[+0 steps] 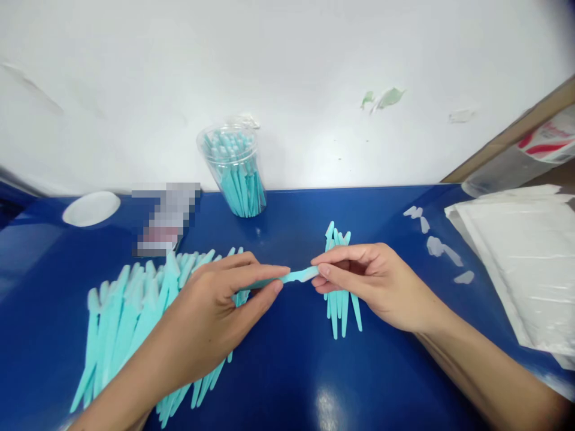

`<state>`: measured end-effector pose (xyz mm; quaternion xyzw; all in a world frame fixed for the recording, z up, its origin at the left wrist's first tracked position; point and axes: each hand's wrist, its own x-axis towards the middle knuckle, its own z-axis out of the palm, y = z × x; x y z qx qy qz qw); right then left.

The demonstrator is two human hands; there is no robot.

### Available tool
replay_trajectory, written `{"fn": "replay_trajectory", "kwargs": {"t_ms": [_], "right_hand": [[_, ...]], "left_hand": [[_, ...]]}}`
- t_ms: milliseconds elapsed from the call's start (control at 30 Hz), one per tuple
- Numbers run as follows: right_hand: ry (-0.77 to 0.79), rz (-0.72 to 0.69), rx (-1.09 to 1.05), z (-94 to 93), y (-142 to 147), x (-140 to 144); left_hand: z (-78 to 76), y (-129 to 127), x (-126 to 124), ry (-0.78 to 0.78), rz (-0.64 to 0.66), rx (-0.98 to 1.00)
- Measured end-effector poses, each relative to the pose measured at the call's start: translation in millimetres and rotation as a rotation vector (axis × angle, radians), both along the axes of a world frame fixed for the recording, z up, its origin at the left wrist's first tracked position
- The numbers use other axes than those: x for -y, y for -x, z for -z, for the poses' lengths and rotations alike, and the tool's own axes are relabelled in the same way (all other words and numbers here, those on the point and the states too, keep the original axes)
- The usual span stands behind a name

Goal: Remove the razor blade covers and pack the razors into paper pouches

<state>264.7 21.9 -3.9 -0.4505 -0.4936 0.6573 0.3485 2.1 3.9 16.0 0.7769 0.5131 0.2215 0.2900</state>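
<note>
A turquoise eyebrow razor (296, 276) is held level between both hands above the table. My left hand (233, 293) pinches its handle between thumb and fingers. My right hand (372, 281) grips the pale capped end with thumb and fingertips. Under and behind my left forearm lies a large pile of similar razors (121, 323), capped ends pointing away from me. A smaller bunch of razors (344, 311) lies beneath my right fingers, partly hidden by them.
A clear plastic tub (231, 173) full of razors stands at the back by the white wall. A white round lid (91, 208) lies at the back left, near a blurred-out card (164, 221). White packs (516, 263) and a clear bottle (512, 161) are on the right of the blue table (287, 371).
</note>
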Motion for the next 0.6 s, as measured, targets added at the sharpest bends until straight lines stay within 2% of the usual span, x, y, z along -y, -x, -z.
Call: {"fn": "replay_trajectory", "kwargs": {"t_ms": [200, 233, 300, 400, 433, 467, 533, 600], "right_hand": [[-0.111, -0.035, 0.116, -2.9, 6.2, 3.0], [-0.168, -0.022, 0.161, -4.4, 4.6, 2.2], [-0.324, 0.078, 0.291, -9.0, -5.4, -2.7], [-0.554, 0.417, 0.645, -15.0, -42.3, -19.2], [-0.599, 0.536, 0.808, -15.4, -59.8, -26.5], [-0.599, 0.592, 0.968, -14.8, -78.8, -34.2], [-0.477, 0.567, 1.224, -11.5, -117.7, -48.8], [-0.396, 0.546, 1.310, -7.7, -152.2, -61.0]], "left_hand": [[-5.4, -1.5, 2.5, -0.008, 0.003, -0.095], [-8.6, 3.2, 4.0, -0.022, -0.019, -0.115], [-16.7, 17.2, 9.0, -0.053, -0.153, -0.155], [-29.1, 44.1, 20.6, -0.017, -0.474, -0.329], [-31.7, 52.2, 24.6, 0.014, -0.564, -0.412], [-33.2, 58.9, 28.2, 0.048, -0.634, -0.492], [-32.5, 67.1, 33.6, 0.109, -0.723, -0.601], [-29.2, 66.9, 36.6, 0.135, -0.753, -0.651]]}}
